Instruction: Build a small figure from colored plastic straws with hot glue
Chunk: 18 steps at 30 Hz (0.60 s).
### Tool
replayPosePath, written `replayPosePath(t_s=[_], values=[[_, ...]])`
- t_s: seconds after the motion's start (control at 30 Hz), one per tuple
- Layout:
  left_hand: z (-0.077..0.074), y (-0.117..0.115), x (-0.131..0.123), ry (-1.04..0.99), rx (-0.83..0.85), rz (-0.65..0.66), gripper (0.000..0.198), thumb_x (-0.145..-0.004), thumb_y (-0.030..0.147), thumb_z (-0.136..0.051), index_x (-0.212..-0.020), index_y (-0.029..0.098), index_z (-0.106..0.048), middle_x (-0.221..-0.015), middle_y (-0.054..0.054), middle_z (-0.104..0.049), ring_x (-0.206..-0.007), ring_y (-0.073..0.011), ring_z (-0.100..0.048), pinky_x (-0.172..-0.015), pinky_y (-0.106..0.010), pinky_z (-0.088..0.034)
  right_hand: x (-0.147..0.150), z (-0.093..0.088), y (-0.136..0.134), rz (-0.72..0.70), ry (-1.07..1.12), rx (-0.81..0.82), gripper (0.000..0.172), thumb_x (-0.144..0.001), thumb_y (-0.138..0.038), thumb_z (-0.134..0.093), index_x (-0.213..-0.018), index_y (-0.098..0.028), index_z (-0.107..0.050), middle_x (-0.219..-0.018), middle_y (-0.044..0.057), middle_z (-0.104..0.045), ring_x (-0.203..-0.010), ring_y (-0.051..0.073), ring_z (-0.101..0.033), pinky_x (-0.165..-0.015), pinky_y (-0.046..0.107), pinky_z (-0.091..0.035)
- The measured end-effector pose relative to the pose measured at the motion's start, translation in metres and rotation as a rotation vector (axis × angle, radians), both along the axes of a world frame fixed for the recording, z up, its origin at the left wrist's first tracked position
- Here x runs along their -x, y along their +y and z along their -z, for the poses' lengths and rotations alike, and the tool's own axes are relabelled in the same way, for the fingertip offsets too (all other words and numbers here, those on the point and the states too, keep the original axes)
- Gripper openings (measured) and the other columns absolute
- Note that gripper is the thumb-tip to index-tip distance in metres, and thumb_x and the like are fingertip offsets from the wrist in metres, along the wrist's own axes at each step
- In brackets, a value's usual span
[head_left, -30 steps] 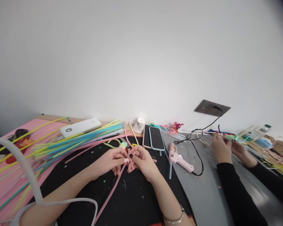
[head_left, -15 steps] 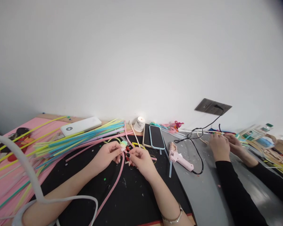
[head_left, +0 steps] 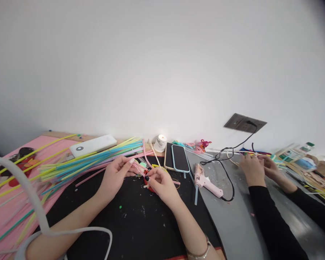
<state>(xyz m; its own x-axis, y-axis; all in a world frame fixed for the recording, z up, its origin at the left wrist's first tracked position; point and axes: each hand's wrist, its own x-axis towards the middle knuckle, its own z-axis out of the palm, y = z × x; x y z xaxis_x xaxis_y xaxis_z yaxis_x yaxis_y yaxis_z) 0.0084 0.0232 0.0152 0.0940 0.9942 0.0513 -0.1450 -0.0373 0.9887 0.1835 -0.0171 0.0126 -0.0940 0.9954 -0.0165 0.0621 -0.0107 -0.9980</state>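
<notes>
Black mat (head_left: 135, 225) below; pink strip (head_left: 137, 167) bridges left grip (head_left: 114, 176) and right grip (head_left: 163, 186).

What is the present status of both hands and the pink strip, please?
Left hand, right hand: both pinching pink strip. Strip spans the gap between them, slightly blurred. Red item close by right hand, partly hidden. Glue gun apart, farther right.
</notes>
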Motion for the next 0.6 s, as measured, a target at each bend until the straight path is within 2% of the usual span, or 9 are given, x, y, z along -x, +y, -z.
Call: replayPosePath(t_s=[0.1,0.23,0.37,0.47,0.6], values=[[0.0004,-0.0013,0.0003,0.003,0.032,0.113,0.031,-0.081,0.047,-0.064,-0.078,0.016,-0.06,-0.071,-0.005,-0.072,-0.068,-0.019,-0.07,-0.066,-0.03,-0.056,0.0002,-0.0037,-0.0014,-0.033,0.006,0.05,0.023,-0.08,-0.039,-0.061,-0.085,-0.017,-0.055,-0.053,-0.004,-0.056,-0.043,0.009,-0.045,-0.046,0.02,-0.031],[0.0036,-0.0019,-0.0011,0.042,0.058,0.246,0.03,-0.081,0.045,-0.064,-0.074,0.017,-0.057,-0.063,-0.001,-0.068,-0.06,-0.0159,-0.067,-0.059,-0.027,-0.054,-0.0007,-0.0026,-0.001,-0.019,-0.026,0.003,0.018,-0.078,-0.033,-0.061,-0.071,-0.018,-0.052,-0.054,-0.004,-0.054,-0.042,0.007,-0.038,-0.044,0.02,-0.027],[0.0045,-0.0009,-0.0026,0.061,0.045,0.277,0.031,-0.081,0.046,-0.064,-0.071,0.017,-0.056,-0.06,0.001,-0.066,-0.056,-0.0137,-0.065,-0.057,-0.025,-0.053,-0.0021,0.0012,0.0001,0.021,0.012,-0.028,0.019,-0.082,-0.033,-0.056,-0.071,-0.019,-0.048,-0.056,-0.006,-0.05,-0.044,0.007,-0.037,-0.045,0.02,-0.029],[0.0041,-0.0005,-0.0025,0.075,0.045,0.287,0.031,-0.081,0.046,-0.063,-0.072,0.017,-0.056,-0.061,0.001,-0.067,-0.057,-0.014,-0.066,-0.059,-0.026,-0.053,-0.0018,0.0011,-0.0007,-0.04,-0.011,-0.004,0.017,-0.08,-0.032,-0.06,-0.075,-0.018,-0.052,-0.06,-0.006,-0.049,-0.05,0.008,-0.038,-0.049,0.02,-0.03],[0.0053,0.0,-0.0018,0.091,0.042,0.289,0.032,-0.081,0.047,-0.062,-0.072,0.017,-0.056,-0.062,0.0,-0.067,-0.059,-0.0154,-0.066,-0.06,-0.027,-0.054,-0.0017,-0.002,-0.0022,-0.072,-0.074,0.0,0.015,-0.078,-0.027,-0.06,-0.07,-0.017,-0.051,-0.06,-0.006,-0.044,-0.052,0.008,-0.036,-0.049,0.021,-0.026]])
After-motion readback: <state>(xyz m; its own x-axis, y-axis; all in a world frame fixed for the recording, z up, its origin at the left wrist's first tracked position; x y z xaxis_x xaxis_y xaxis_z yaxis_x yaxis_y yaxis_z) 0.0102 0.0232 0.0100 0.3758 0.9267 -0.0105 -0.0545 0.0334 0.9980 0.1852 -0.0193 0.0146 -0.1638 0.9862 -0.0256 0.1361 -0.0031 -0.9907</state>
